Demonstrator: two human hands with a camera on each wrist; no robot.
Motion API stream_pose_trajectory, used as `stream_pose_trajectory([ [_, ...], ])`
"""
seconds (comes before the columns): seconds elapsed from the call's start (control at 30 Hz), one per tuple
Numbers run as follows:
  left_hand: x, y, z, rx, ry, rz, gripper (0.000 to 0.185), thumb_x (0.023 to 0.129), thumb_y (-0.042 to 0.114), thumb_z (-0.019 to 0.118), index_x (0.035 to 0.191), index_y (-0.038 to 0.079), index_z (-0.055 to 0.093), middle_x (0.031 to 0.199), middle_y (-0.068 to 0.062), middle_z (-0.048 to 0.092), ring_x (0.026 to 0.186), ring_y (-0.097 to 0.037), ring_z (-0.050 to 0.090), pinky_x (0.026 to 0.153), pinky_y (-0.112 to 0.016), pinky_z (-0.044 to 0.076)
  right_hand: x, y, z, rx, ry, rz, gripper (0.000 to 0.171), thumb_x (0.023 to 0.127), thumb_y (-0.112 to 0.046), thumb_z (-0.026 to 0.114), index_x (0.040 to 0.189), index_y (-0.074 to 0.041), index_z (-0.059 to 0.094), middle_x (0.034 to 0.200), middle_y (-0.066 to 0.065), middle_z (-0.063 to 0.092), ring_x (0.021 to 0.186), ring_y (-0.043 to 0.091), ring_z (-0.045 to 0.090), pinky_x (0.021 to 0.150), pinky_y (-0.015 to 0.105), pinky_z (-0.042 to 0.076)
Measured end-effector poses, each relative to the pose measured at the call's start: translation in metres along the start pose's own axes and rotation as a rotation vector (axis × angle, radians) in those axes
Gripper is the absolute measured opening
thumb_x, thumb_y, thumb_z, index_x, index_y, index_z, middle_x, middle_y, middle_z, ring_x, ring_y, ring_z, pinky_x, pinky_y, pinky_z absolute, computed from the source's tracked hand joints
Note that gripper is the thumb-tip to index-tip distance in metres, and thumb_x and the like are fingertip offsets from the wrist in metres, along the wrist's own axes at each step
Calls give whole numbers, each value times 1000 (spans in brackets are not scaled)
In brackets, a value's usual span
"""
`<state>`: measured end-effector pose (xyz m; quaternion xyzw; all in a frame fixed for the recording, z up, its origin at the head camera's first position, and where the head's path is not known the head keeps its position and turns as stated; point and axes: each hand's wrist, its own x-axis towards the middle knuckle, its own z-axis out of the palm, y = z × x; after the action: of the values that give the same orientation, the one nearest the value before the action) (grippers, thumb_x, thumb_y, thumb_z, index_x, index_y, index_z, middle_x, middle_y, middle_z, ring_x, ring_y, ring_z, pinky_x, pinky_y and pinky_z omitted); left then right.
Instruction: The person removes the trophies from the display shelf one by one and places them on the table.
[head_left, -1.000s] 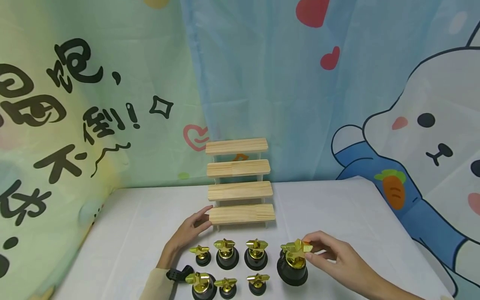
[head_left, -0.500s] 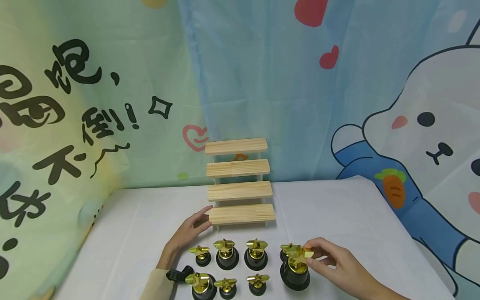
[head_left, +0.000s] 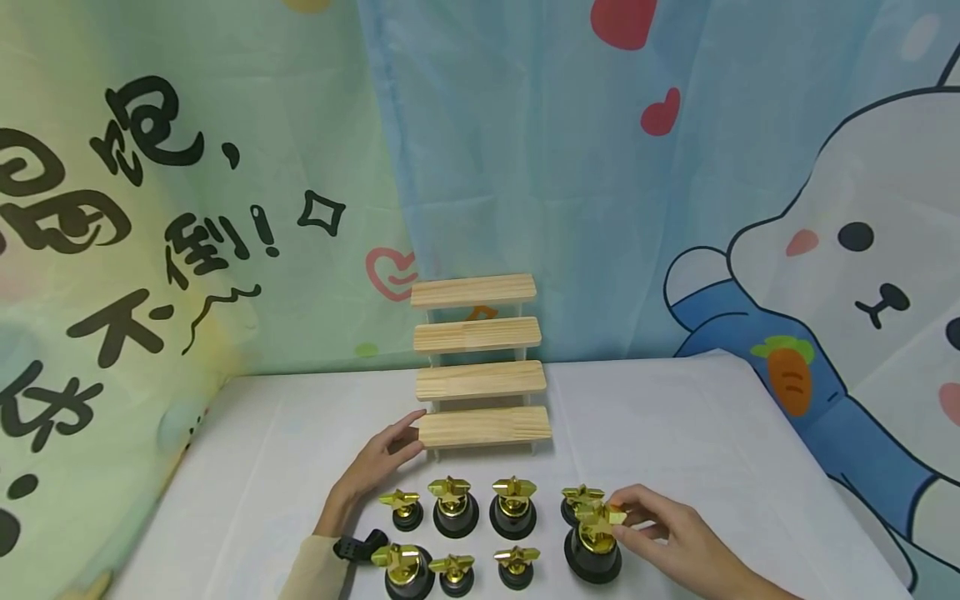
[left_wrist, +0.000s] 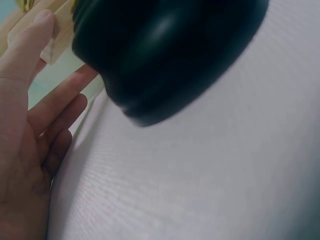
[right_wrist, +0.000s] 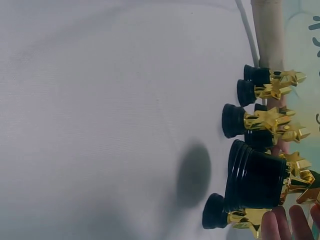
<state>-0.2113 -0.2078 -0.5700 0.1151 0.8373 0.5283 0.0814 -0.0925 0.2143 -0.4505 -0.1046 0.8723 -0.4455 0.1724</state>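
A large gold star trophy (head_left: 592, 560) with a black base is pinched at its star by my right hand (head_left: 669, 533), thumb and fingertips at the star's right side. In the right wrist view the black base (right_wrist: 256, 177) appears raised, with a dark shadow (right_wrist: 194, 176) on the cloth apart from it. Just behind it stands a smaller trophy (head_left: 579, 497), partly hidden. My left hand (head_left: 377, 463) rests at the left end of the lowest board of a wooden tiered shelf (head_left: 483, 427), its fingers relaxed. In the left wrist view a black trophy base (left_wrist: 170, 55) covers part of that hand.
Several more star trophies of different sizes stand in two rows in front of the shelf, among them a large one (head_left: 453, 510) and a small one (head_left: 516, 568). A white cloth (head_left: 660, 417) covers the table. A printed curtain (head_left: 525, 167) hangs behind.
My right hand has brought the held trophy slightly nearer to me and to the right, uncovering the smaller trophy behind it. My left hand stays at the shelf.
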Motion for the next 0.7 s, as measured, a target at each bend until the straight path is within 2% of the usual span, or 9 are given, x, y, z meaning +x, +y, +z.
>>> stream_pose_trajectory([
  [0.1, 0, 1, 2, 8, 10, -4, 55, 94, 31, 64, 145, 30, 44, 121, -6, 67, 116, -23, 62, 104, -47, 43, 1, 4, 3, -7, -6, 9, 36, 91, -37, 66, 115, -10, 60, 112, 6, 65, 88, 3, 63, 71, 23, 53],
  [0.33, -9, 24, 1, 16, -2, 7, 57, 95, 32, 62, 147, 23, 42, 122, -11, 66, 117, -28, 61, 103, -46, 44, 6, 13, 9, -16, -8, 29, 36, 90, -36, 67, 113, -11, 61, 111, 5, 66, 88, 5, 63, 70, 22, 53],
  [0.53, -5, 13, 4, 20, 26, -7, 55, 94, 31, 63, 146, 28, 43, 121, -9, 67, 116, -27, 62, 103, -48, 43, 8, 18, 13, 14, -24, 48, 34, 89, -34, 68, 113, -10, 61, 114, 7, 65, 93, 16, 65, 70, 25, 52],
  [0.7, 0, 1, 4, 23, 33, -14, 55, 94, 30, 64, 145, 30, 44, 120, -7, 68, 115, -24, 62, 104, -49, 43, 9, 22, 17, 46, -22, 84, 35, 88, -33, 70, 112, -9, 61, 114, 7, 64, 94, 18, 65, 72, 29, 54],
])
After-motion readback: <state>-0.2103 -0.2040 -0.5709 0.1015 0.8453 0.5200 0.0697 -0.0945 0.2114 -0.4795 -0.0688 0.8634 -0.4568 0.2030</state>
